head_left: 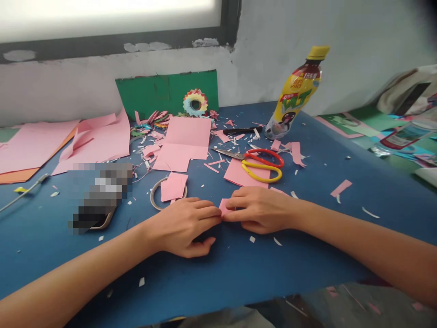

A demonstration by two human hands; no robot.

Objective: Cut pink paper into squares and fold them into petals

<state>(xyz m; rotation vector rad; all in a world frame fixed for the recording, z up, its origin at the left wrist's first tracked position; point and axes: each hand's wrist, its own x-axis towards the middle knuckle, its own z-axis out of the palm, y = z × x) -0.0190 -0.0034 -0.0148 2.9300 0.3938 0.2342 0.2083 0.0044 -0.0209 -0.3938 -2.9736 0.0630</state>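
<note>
Between my hands a small folded piece of pink paper lies flat on the blue table, mostly covered by fingers. My right hand closes over it, fingertips pressing it down. My left hand meets it from the other side, its fingers together at the paper's left edge and the thumb held apart. Scissors with one red and one yellow handle rest just beyond my right hand on pink paper. Beyond my left hand, a small pink sheet lies over a roll of tape.
A tilted yellow-labelled bottle, a black pen and a paper ring stand or lie at the back by a green board. Large pink sheets and a blurred-out phone are left. Paper scraps litter the table.
</note>
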